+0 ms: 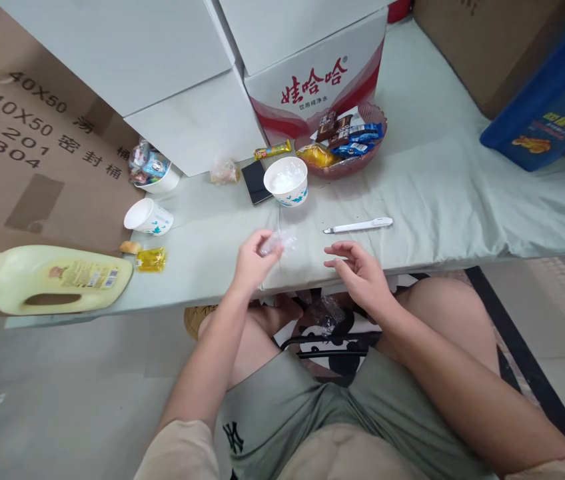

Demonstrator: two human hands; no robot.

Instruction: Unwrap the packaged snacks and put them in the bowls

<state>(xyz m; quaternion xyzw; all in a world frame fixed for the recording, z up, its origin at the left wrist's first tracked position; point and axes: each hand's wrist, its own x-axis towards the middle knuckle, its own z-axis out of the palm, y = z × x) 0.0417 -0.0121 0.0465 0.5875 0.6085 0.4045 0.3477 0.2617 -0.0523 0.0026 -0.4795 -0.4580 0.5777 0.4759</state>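
My left hand point(256, 261) pinches a crumpled piece of clear plastic wrap point(282, 244) between thumb and fingers, just above the table's front edge. To its right, my right hand point(360, 270) hangs with thumb and fingers apart, holding nothing. A white utility knife point(360, 225) lies just beyond the right hand, its blade pointing left. Past the left hand stands a white paper cup point(292, 198) with blue-green print; something clear and crinkled is inside it. A dark flat rectangular thing point(256, 183) sits partly behind that cup.
A pink bowl of wrapped snacks point(345, 167) stands behind the knife. At left are a tilted paper cup point(147, 217), a cup of wrapped sweets point(162, 180), a yellow packet point(151, 260) and a pale yellow jug point(62, 277) lying down. Cartons point(312, 87) line the back.
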